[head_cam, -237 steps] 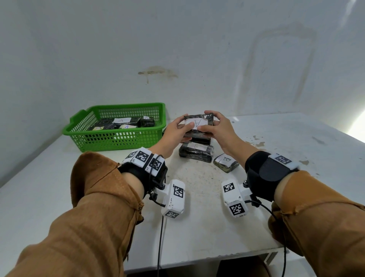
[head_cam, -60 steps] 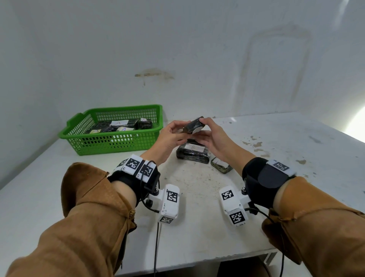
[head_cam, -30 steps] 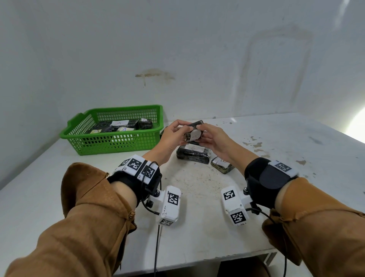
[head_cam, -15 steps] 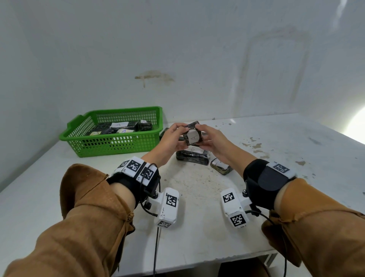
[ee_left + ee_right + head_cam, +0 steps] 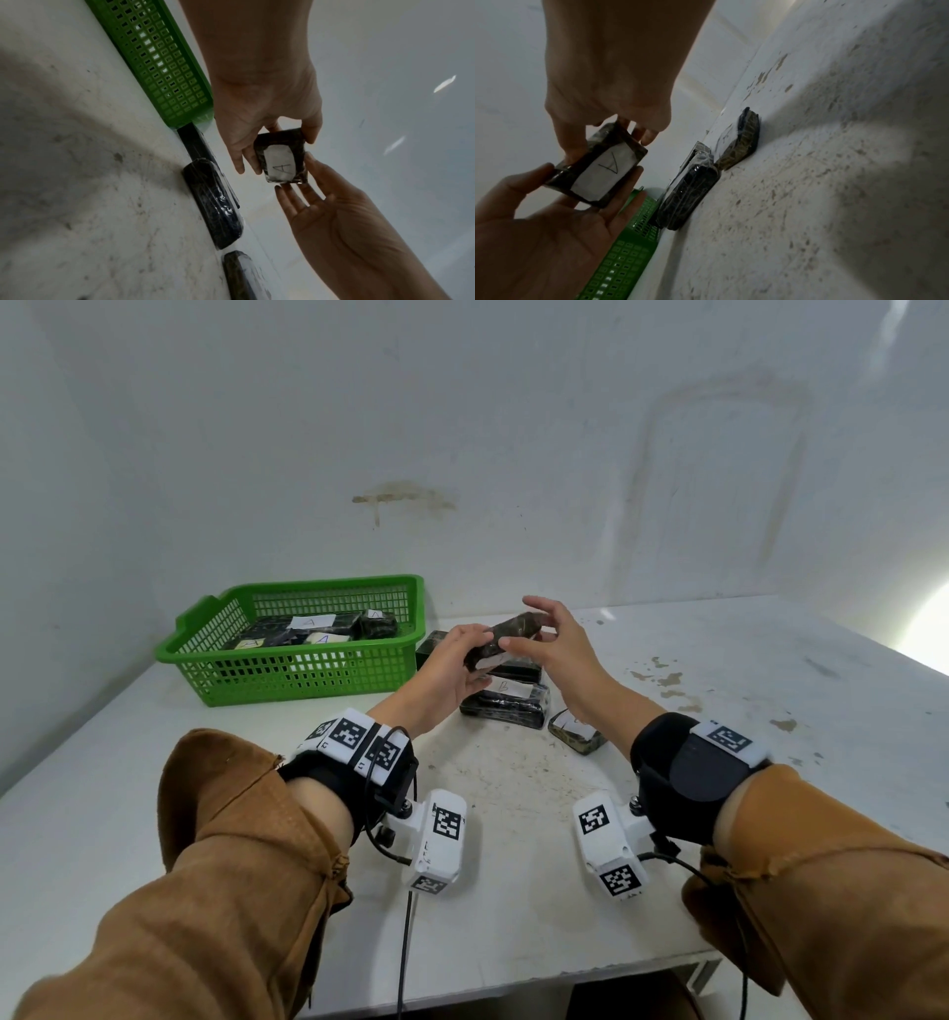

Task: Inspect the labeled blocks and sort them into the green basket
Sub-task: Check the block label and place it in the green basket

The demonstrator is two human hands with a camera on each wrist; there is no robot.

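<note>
Your left hand (image 5: 262, 113) pinches the small dark block labeled "A" (image 5: 281, 157) above the table (image 5: 513, 891); your right hand (image 5: 331, 221), fingers straight, touches its end.

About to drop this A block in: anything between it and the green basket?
Nothing visible. The A block is held in the air by the left hand, with the green basket to its left, open on top.

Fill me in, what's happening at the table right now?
A person is checking a small dark plastic-wrapped block with a white paper label marked A. The left hand grips it above the white table, while the right hand is open at its side, fingertips at the block's edge. The green plastic basket already holds several wrapped blocks, some labelled A. More wrapped blocks lie on the table beneath the hands.
</note>
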